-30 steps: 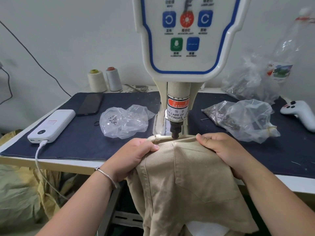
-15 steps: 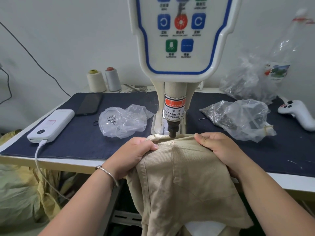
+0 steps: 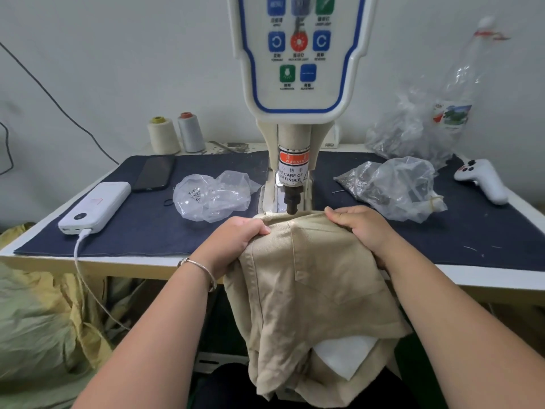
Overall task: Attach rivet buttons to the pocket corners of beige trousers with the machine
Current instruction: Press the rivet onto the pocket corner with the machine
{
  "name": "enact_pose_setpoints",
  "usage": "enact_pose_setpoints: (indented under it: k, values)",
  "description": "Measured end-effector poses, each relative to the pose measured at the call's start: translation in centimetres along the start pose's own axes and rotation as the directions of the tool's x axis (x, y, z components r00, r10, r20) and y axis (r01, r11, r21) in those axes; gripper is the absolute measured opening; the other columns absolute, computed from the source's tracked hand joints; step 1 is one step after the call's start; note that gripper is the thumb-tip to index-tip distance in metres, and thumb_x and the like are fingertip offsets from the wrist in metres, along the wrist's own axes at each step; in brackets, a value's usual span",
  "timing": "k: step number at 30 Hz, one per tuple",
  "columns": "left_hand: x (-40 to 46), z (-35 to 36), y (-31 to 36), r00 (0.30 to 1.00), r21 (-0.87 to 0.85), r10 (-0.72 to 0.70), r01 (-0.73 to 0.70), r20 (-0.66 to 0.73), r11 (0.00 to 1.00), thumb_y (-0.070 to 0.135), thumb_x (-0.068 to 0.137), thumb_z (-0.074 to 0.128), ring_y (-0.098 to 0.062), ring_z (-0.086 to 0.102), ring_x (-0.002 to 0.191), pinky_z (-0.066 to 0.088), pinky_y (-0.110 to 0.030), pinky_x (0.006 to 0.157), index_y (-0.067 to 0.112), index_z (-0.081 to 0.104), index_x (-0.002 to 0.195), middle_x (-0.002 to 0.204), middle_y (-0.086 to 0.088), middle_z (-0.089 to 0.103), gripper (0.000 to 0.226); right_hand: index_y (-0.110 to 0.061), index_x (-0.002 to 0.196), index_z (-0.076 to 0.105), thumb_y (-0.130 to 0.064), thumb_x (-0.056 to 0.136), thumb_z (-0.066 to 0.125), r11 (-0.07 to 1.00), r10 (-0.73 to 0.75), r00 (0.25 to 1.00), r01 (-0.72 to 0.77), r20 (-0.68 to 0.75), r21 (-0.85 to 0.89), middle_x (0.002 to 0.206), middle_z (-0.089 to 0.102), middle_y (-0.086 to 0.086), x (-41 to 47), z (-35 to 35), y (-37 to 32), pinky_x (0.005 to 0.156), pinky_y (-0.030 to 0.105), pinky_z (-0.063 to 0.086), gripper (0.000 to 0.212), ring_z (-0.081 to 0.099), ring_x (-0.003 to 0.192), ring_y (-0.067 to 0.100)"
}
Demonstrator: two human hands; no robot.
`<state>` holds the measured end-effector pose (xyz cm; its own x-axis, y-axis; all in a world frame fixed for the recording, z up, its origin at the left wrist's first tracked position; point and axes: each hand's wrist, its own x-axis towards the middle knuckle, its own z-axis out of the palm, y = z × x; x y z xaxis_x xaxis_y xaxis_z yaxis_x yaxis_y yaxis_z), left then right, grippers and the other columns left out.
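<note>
Hands (image 3: 295,234) gripping trousers (image 3: 312,278), seemingly under punch (image 3: 292,202)

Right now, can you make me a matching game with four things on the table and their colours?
Things:
1. Power bank
2. Phone
3. Trousers
4. Mat

Colours:
A. Beige
B. Navy
C. White
D. Black

Pairs: 1-C, 2-D, 3-A, 4-B
</note>
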<state>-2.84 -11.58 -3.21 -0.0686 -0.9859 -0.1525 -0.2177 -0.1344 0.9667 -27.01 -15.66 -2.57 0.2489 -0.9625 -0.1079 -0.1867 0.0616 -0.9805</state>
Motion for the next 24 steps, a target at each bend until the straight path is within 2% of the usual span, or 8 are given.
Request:
enact_pose_setpoints:
  k: [2, 5, 9, 13, 15, 18, 20, 24]
  values:
    - [-0.2, 0.1, 0.3, 1.000, 0.009, -0.012, 0.012, -0.008, 1.000, 0.034, 0.072, 0.061, -0.020, 0.045, 0.075, 0.035, -0.034, 0.072, 0.011, 0.055, 0.072, 0.076, -0.007, 0.050, 0.023, -0.001, 0.093, 0.075, -0.035, 0.090, 0.065, 1.000, 0.017, 1.000, -0.017, -0.005, 0.004, 0.092, 0.073, 0.020, -0.2, 0.1, -0.2, 0.080, 0.032, 0.048, 0.035, 0.066, 0.080, 0.023]
    - [-0.4, 0.2, 0.6, 0.999, 0.022, -0.022, 0.023, -0.030, 0.999, 0.034, 0.070, 0.061, -0.015, 0.045, 0.070, 0.036, -0.032, 0.068, 0.018, 0.054, 0.058, 0.067, -0.001, 0.050, 0.021, -0.008, 0.088, 0.078, -0.033, 0.090, 0.065, 0.999, 0.033, 0.999, -0.033, -0.003, 0.020, 0.095, 0.074, 0.018, -0.4, 0.1, -0.5, 0.081, 0.031, 0.050, 0.028, 0.068, 0.081, 0.020]
    - [-0.5, 0.2, 0.5, 0.999, 0.028, -0.024, 0.025, -0.042, 0.999, 0.034, 0.068, 0.061, -0.014, 0.042, 0.068, 0.034, -0.030, 0.062, 0.013, 0.051, 0.070, 0.072, -0.005, 0.045, 0.024, 0.007, 0.095, 0.071, -0.031, 0.091, 0.063, 0.999, 0.023, 1.000, -0.023, 0.010, 0.043, 0.091, 0.067, 0.026, -0.7, 0.2, -0.6, 0.077, 0.032, 0.045, 0.038, 0.060, 0.081, 0.024]
    - [-0.1, 0.1, 0.4, 0.995, 0.005, -0.064, 0.065, -0.072, 0.998, 0.034, 0.065, 0.059, -0.012, 0.047, 0.065, 0.036, -0.028, 0.061, 0.021, 0.056, 0.054, 0.064, 0.002, 0.052, 0.017, 0.023, 0.109, 0.052, -0.028, 0.093, 0.061, 0.996, 0.022, 0.999, -0.025, 0.041, 0.086, 0.097, 0.055, 0.019, -0.5, 0.0, -0.4, 0.080, 0.036, 0.036, 0.054, 0.048, 0.089, 0.025]
    - [0.3, 0.1, 0.2, 0.990, -0.014, -0.089, 0.088, -0.107, 0.996, 0.033, 0.062, 0.059, -0.016, 0.046, 0.070, 0.036, -0.031, 0.064, 0.020, 0.056, 0.058, 0.069, -0.002, 0.051, 0.014, 0.024, 0.111, 0.049, -0.026, 0.093, 0.060, 0.994, 0.023, 0.998, -0.029, 0.055, 0.106, 0.099, 0.053, 0.018, -0.2, -0.3, 0.0, 0.079, 0.036, 0.036, 0.054, 0.046, 0.091, 0.026]
    - [0.9, 0.0, -0.2, 0.973, -0.027, -0.110, 0.107, -0.203, 0.994, 0.030, 0.070, 0.063, -0.019, 0.050, 0.077, 0.039, -0.033, 0.072, 0.017, 0.060, 0.058, 0.081, -0.004, 0.055, 0.018, 0.019, 0.105, 0.060, -0.018, 0.092, 0.061, 0.991, 0.017, 1.000, -0.020, 0.027, 0.134, 0.087, 0.063, 0.021, 0.2, -0.6, 0.4, 0.066, 0.024, 0.049, 0.040, 0.059, 0.076, 0.023]
    - [1.2, 0.0, -0.5, 0.968, -0.018, -0.111, 0.109, -0.224, 0.994, 0.022, 0.083, 0.063, -0.018, 0.052, 0.080, 0.041, -0.033, 0.074, 0.021, 0.064, 0.055, 0.086, -0.003, 0.057, 0.027, 0.018, 0.103, 0.062, -0.015, 0.091, 0.062, 0.991, 0.016, 1.000, -0.015, -0.010, 0.136, 0.085, 0.069, 0.026, 0.3, -0.7, 0.6, 0.057, 0.016, 0.050, 0.035, 0.062, 0.071, 0.018]
    - [1.4, 0.0, -0.3, 0.968, -0.040, -0.145, 0.140, -0.207, 0.989, 0.027, 0.072, 0.062, -0.019, 0.048, 0.077, 0.039, -0.034, 0.071, 0.014, 0.059, 0.071, 0.079, -0.003, 0.053, 0.013, 0.012, 0.096, 0.067, -0.017, 0.091, 0.062, 0.992, 0.025, 1.000, -0.023, -0.014, 0.127, 0.094, 0.066, 0.032, 0.4, -0.7, 0.7, 0.056, 0.015, 0.049, 0.030, 0.062, 0.073, 0.020]
